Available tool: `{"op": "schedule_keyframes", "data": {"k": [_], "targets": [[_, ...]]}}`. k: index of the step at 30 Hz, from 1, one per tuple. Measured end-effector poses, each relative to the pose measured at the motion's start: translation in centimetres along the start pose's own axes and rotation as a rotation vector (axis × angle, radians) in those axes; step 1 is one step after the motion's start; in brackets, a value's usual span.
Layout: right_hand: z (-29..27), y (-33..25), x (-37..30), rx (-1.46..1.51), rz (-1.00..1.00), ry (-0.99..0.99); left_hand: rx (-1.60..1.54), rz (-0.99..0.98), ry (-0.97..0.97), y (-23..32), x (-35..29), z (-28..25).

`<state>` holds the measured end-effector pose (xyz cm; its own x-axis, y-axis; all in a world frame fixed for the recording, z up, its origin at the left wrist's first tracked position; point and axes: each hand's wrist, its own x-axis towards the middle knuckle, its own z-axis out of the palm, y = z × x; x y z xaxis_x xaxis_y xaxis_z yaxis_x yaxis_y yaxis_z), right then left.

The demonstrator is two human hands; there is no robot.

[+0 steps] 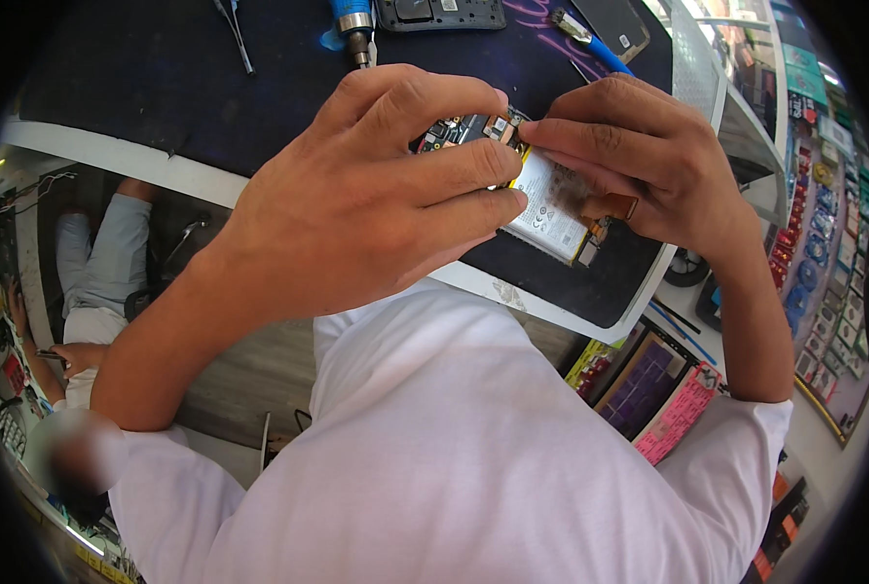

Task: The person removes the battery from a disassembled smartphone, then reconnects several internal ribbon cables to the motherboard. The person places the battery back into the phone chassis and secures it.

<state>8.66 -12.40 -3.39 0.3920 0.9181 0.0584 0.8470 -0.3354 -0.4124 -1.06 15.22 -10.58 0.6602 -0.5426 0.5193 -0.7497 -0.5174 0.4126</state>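
An opened phone (549, 210) lies at the mat's near right edge, its white battery and part of its circuit board (465, 130) exposed. My left hand (386, 185) closes over the phone's left side, fingertips on the board and the battery edge. From the right, my right hand (639, 156) pinches with thumb and fingers at the board's edge beside the battery. Whatever sits between those fingertips is too small or hidden to make out. An orange-brown flex cable (610, 206) sticks out beneath the right hand, near the phone's lower end.
On the dark work mat (162, 88) lie tweezers (237, 39), a blue-handled tool with a metal nozzle (356, 34), a black phone housing (441, 12) and a blue-handled brush (590, 41). Another person (103, 263) is at the left. A pink package (678, 414) stands below the table.
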Motion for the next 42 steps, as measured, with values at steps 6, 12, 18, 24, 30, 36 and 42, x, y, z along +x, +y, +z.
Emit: {"op": "schedule_keyframes", "data": {"k": [6,12,18,24,30,36,42], "targets": [[0.4,-0.2,-0.1,-0.033,-0.042,0.038,-0.002,0.013,0.033,-0.1,0.0,0.2],[1.4,0.1,0.2,-0.072,-0.127,0.132,-0.025,-0.020,0.046,0.1,-0.1,0.4],[1.5,0.3,0.3,-0.092,-0.149,0.100,-0.044,-0.060,0.066,0.3,-0.4,0.7],[1.8,-0.1,0.2,-0.145,-0.126,0.107,-0.121,-0.154,0.130,0.9,-0.1,1.3],[-0.1,-1.0,1.5,-0.146,-0.104,-0.040,-0.148,-0.201,0.139,1.1,0.0,1.4],[-1.2,-1.6,2.2,-0.164,-0.109,-0.142,-0.119,-0.169,0.123,1.0,0.0,1.4],[-1.4,-0.8,1.8,-0.077,-0.081,-0.139,-0.065,-0.095,0.065,0.7,0.0,0.9]]}}
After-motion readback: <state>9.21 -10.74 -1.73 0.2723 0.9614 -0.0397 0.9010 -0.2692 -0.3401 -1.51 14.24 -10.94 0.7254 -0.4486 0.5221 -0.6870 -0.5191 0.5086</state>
